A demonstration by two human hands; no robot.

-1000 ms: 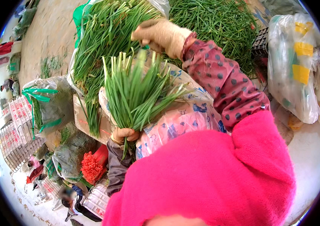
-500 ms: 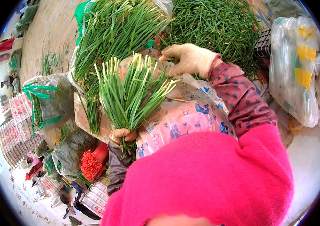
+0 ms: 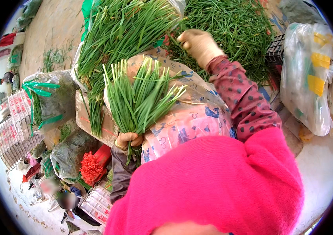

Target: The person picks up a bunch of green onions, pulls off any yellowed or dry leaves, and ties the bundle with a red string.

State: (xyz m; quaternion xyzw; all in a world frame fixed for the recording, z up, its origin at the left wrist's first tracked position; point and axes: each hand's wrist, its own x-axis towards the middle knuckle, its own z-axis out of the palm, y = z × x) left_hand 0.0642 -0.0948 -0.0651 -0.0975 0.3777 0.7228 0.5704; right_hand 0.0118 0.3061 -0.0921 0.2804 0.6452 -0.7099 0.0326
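Observation:
My gloved left hand [image 3: 129, 140] is closed round the lower end of a bunch of garlic chives [image 3: 139, 102], whose pale cut ends fan out away from me. Above the heap of loose green leaves [image 3: 229, 35] is my right hand [image 3: 200, 46], also in a pale glove. Its fingers are curled in; whatever they may hold is too small to make out. A larger stack of garlic chives [image 3: 119, 39] lies beyond the bunch, to the left of the heap. Under the bunch, a clear plastic apron [image 3: 198, 113] with blue prints covers my lap.
A plastic-wrapped bundle with yellow tape [image 3: 315, 74] stands at the right, beside a black crate [image 3: 275, 49]. To the left are a tied clear bag of greens [image 3: 52, 102], white crates [image 3: 15, 137] and a bundle of red ties [image 3: 92, 168]. Another person [image 3: 70, 201] appears at lower left.
My right hand has moved away from the bunch's tips, farther out over the loose leaves, and its fingers have curled in. My left hand keeps its hold on the garlic chives.

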